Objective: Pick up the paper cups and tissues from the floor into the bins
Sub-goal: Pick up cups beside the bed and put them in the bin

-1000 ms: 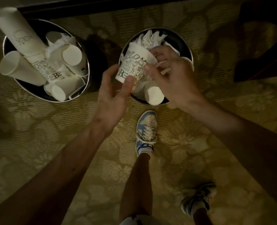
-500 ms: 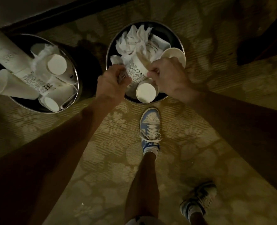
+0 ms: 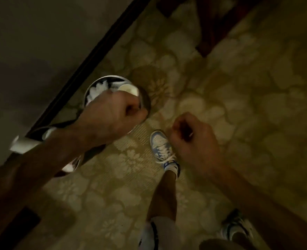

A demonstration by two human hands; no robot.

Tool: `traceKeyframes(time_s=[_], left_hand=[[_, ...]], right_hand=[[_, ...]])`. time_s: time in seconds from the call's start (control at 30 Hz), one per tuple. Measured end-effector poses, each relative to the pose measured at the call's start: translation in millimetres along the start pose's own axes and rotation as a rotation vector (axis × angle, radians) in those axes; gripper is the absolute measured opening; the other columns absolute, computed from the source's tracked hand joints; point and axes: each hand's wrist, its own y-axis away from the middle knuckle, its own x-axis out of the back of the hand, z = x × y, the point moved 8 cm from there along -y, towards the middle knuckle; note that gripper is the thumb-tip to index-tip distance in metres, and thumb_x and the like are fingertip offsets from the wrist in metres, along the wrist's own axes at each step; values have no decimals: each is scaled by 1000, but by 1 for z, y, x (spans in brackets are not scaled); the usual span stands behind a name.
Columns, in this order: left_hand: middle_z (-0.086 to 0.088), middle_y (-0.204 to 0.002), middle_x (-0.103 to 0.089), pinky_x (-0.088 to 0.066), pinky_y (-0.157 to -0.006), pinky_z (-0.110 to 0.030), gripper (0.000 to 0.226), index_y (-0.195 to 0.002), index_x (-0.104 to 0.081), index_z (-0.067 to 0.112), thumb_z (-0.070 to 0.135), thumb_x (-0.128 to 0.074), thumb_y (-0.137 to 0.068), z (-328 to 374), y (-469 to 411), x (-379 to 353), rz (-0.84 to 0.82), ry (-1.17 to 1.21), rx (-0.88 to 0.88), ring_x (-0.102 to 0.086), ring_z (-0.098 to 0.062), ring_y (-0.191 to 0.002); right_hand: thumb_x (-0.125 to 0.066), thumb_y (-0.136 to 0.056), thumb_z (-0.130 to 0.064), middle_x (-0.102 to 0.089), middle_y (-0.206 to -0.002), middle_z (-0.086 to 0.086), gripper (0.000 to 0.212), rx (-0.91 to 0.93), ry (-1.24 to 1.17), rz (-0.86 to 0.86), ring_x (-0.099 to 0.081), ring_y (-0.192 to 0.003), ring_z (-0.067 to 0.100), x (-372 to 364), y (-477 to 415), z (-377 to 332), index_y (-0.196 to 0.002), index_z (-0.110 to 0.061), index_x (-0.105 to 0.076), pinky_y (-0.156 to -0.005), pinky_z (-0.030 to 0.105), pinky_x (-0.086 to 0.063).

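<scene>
My left hand (image 3: 113, 114) is curled into a fist with nothing in it, hovering over the near rim of a round metal bin (image 3: 145, 100). Inside that bin I see white crumpled tissues (image 3: 98, 89) and the open mouth of a paper cup (image 3: 128, 89). My right hand (image 3: 190, 138) hangs to the right of the bin above the carpet, fingers curled, holding nothing. A second metal bin (image 3: 71, 166) lies mostly hidden under my left forearm; a white paper cup (image 3: 24, 145) sticks out of it. The view is blurred.
A dark baseboard (image 3: 95, 56) and wall run diagonally behind the bins. Dark wooden furniture legs (image 3: 212, 33) stand at the top right. My blue-and-white shoe (image 3: 160, 143) is on the patterned carpet beside the bin, my other shoe (image 3: 235, 228) further back.
Both hands have let go of the printed cup, left it in the bin and drawn back with curled fingers. The view has swung, so the bins now sit at the left.
</scene>
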Motion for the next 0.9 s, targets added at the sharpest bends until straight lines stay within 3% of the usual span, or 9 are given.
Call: traceKeyframes(time_s=[0.1,0.23,0.3,0.37,0.47,0.57,0.7,0.8,0.9], left_hand=[[6,-46,-46,-33,-43,-25,41,-60,-52,26,54,-48,-89,125,12,-10,-160,-231,-297,-49,-6,-46],[8,-48,-42,-35,-46,-29,32,-68,-51,31,56,-45,-87,274,36,-72,-318,-360,-516,-45,-6,-47],[8,-49,-48,-34,-45,-30,32,-70,-53,30,55,-48,-88,343,57,-126,-392,-364,-585,-46,-8,-47],[23,-60,-55,-27,-44,-27,32,-70,-53,30,54,-48,-89,407,84,-192,-447,-368,-658,-50,-6,-51],[16,-57,-54,-25,-44,-24,34,-66,-52,29,55,-49,-88,483,135,-314,-539,-365,-744,-52,-1,-56],[19,-58,-55,-28,-43,-20,34,-66,-49,30,49,-56,-92,520,190,-454,-734,-371,-738,-53,1,-56],[7,-62,-56,-50,-57,-41,28,-68,-51,31,39,-61,-93,541,237,-623,-871,-385,-671,-55,-11,-59],[10,-67,-56,-46,-56,-31,25,-70,-53,32,33,-62,-93,544,260,-736,-961,-405,-627,-55,-8,-61],[11,-80,-60,-42,-61,-21,7,-89,-64,28,31,-60,-95,529,273,-832,-1024,-450,-589,-58,-9,-75]], right_hand=[[-60,-80,-43,-55,-63,-16,13,-92,-91,87,-52,-52,6,58,71,23,-77,-32,-52,-47,27,-43],[-63,-77,-37,-55,-64,-11,12,-221,-204,252,-54,-56,6,138,160,77,-84,-35,-53,-54,27,-45],[-63,-78,-35,-57,-67,-6,9,-287,-251,385,-55,-57,8,178,214,117,-81,-34,-55,-55,32,-46],[-67,-79,-30,-60,-69,-6,11,-379,-288,541,-56,-58,8,217,275,168,-77,-36,-57,-57,35,-48],[-70,-81,-20,-61,-66,-7,23,-532,-383,733,-56,-57,5,260,378,255,-75,-37,-56,-58,31,-49],[-67,-83,-23,-61,-64,-18,13,-725,-489,862,-56,-59,-2,271,486,348,-81,-33,-59,-52,13,-42],[-65,-88,-21,-63,-70,-15,7,-919,-660,1026,-58,-63,-5,269,597,467,-92,-27,-62,-54,11,-42],[-63,-90,-21,-68,-90,0,8,-1078,-850,1097,-66,-83,16,246,652,553,-98,-22,-60,-70,35,-55],[-60,-93,-21,-66,-98,6,4,-1187,-1060,1095,-64,-98,26,209,677,633,-90,-21,-59,-90,46,-53]])
